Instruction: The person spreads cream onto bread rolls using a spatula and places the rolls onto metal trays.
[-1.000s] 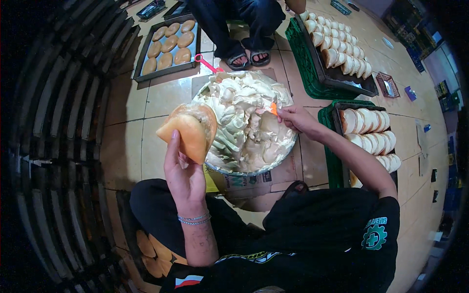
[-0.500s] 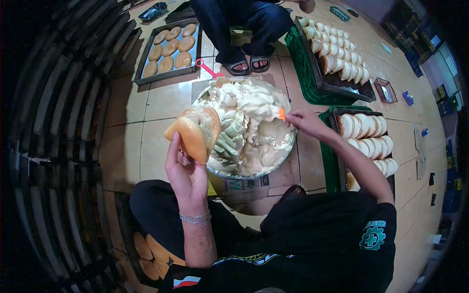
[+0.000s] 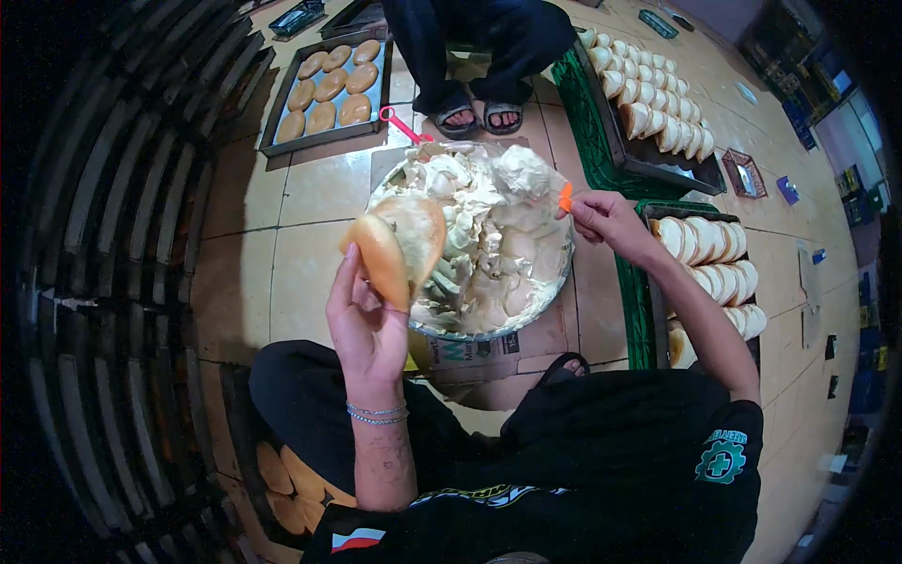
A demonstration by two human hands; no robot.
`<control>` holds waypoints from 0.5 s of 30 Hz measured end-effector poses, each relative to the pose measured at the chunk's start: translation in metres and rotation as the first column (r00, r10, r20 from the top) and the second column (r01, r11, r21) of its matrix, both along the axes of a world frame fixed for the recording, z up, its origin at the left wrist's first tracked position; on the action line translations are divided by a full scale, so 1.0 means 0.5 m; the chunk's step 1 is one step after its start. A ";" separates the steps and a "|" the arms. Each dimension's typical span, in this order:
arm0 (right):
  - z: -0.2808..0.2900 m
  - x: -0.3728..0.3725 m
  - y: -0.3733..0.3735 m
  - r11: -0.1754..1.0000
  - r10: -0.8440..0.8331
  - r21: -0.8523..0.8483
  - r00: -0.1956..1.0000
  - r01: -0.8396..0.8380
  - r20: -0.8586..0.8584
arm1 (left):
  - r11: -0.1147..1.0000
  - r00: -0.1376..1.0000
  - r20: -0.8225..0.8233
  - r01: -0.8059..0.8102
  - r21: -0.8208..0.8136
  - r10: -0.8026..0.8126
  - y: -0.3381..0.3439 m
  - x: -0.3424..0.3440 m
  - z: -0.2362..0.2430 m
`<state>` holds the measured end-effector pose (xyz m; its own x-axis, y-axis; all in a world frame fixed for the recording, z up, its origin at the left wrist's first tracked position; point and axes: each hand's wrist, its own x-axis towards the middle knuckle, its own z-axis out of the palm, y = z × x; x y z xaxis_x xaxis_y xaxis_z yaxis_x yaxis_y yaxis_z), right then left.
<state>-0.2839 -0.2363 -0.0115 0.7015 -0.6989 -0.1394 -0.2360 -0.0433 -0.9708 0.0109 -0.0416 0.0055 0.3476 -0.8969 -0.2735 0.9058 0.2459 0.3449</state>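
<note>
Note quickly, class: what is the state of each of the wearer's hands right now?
Left hand: closed on a bun, split open.
Right hand: closed on an orange tool, cream at its far end.

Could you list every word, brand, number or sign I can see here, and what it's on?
I'll place the writing without copying it.
Right sleeve: pale green lettering above a gear-and-cross emblem.
Shirt front: yellow and white lettering, too slanted to read.
Cardboard partly under the bowl: green and dark print, partly cut off.
Red-and-white patch, lower left: no words I can make out.
</note>
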 end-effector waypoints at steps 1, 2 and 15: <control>0.005 0.004 0.005 1.000 0.004 -0.006 1.000 -0.004 -0.002 | 1.000 1.000 -0.002 -0.004 -0.006 0.004 -0.002 -0.003 -0.002; 0.010 0.007 0.009 0.996 -0.007 -0.087 1.000 0.008 0.016 | 0.998 0.997 -0.032 0.065 -0.014 -0.065 -0.005 -0.009 -0.003; 0.055 0.088 0.083 0.710 0.069 -0.704 0.996 -0.006 0.062 | 0.941 0.943 -0.148 0.265 -0.213 -0.299 -0.018 -0.052 0.005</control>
<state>-0.2400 -0.1949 0.0162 0.7154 -0.5454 0.4367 -0.1447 -0.7271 -0.6711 -0.0153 -0.0506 0.0082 0.0346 -0.9916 -0.1249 0.9891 0.0160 0.1465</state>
